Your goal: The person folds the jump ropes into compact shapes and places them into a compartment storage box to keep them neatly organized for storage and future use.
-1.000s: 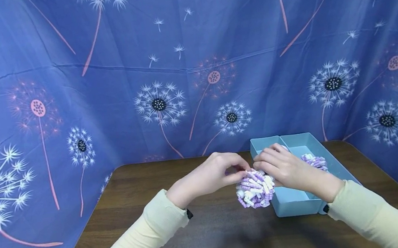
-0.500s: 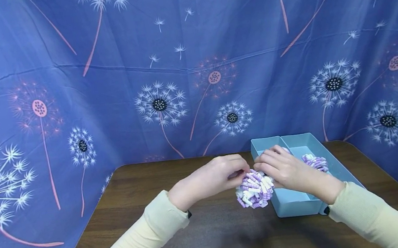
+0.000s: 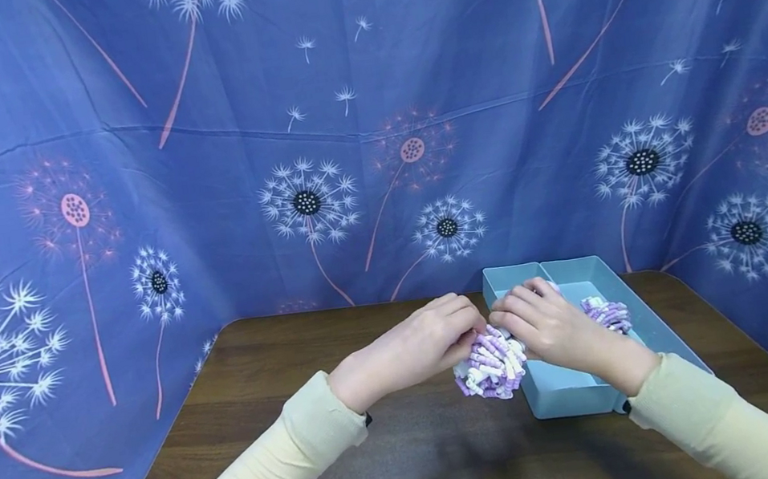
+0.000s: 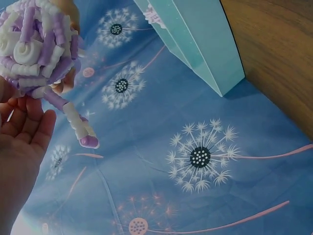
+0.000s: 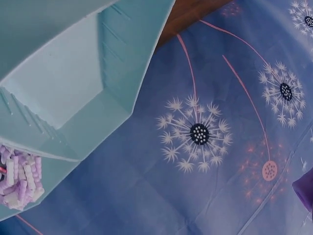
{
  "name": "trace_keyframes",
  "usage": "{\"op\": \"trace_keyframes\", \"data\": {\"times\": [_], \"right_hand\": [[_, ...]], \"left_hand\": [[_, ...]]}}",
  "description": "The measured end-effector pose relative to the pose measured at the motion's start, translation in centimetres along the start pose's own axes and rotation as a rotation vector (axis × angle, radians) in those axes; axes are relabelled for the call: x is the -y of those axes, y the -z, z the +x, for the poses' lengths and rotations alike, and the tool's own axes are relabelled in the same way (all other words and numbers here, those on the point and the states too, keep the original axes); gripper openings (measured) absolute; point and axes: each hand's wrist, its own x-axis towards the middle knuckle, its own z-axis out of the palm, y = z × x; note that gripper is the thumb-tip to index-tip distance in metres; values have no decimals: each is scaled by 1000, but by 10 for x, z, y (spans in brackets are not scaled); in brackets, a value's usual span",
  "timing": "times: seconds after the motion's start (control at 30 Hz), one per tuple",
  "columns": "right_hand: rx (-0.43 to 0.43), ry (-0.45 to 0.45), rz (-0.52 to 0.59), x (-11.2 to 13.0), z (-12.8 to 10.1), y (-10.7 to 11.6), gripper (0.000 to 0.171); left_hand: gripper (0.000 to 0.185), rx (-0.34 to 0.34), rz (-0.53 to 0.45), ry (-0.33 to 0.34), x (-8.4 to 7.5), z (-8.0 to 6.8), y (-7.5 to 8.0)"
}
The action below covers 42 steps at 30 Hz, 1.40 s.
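The blue dandelion-print cloth [image 3: 129, 184] forms the backdrop on the left, behind and on the right, and reaches down to the edges of the brown wooden counter [image 3: 282, 350]. The left sleeve [image 3: 269, 473], pale yellow, runs from the lower left toward the centre. The left hand [image 3: 412, 345] is raised just above the counter, and its fingers [image 3: 463, 318] are curled onto the left side of the purple-and-white curly scrunchie [image 3: 491, 363], pinching it. In the left wrist view the scrunchie [image 4: 36, 44] sits above the palm [image 4: 22, 142], with one loose coil hanging down. The scrunchie is held between both hands, just beside the left wall of the light blue tray [image 3: 565, 398] and above the counter. The right hand [image 3: 556, 326] meets the left hand over the scrunchie; its fingers [image 3: 510, 312] are curled and grip the right side of the scrunchie. The tray stands on the right half of the counter and has a divider. A second purple-and-white scrunchie [image 3: 608, 313] lies inside the tray, just beyond the right hand. In the right wrist view this second scrunchie [image 5: 19, 181] appears at the tray wall [image 5: 73, 98]. The right sleeve [image 3: 728, 421] exits at the lower right.
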Motion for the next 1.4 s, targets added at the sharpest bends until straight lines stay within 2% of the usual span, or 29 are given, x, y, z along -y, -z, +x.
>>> {"op": "trace_keyframes", "data": {"times": [0.17,0.33,0.43,0.57,0.93,1.17,1.3,1.4], "right_hand": [[-21,23,-17,1,-1,-4,33],[-24,20,-16,2,-1,-3,31],[-24,27,-19,1,0,-3,31],[-16,20,-7,2,-1,-4,34],[-30,4,8,2,-1,-2,29],[-23,-1,28,3,-1,-2,30],[-25,-5,21,2,-2,-2,28],[-25,-10,18,1,-3,-2,28]], "left_hand": [[13,47,-100,37,2,0,0],[19,122,-248,137,3,4,4],[23,135,-289,156,3,4,6],[24,127,-271,133,3,3,5],[22,180,-251,84,10,8,6],[23,237,-279,103,11,9,5],[20,207,-307,108,13,8,5],[14,176,-323,140,14,7,4]]}}
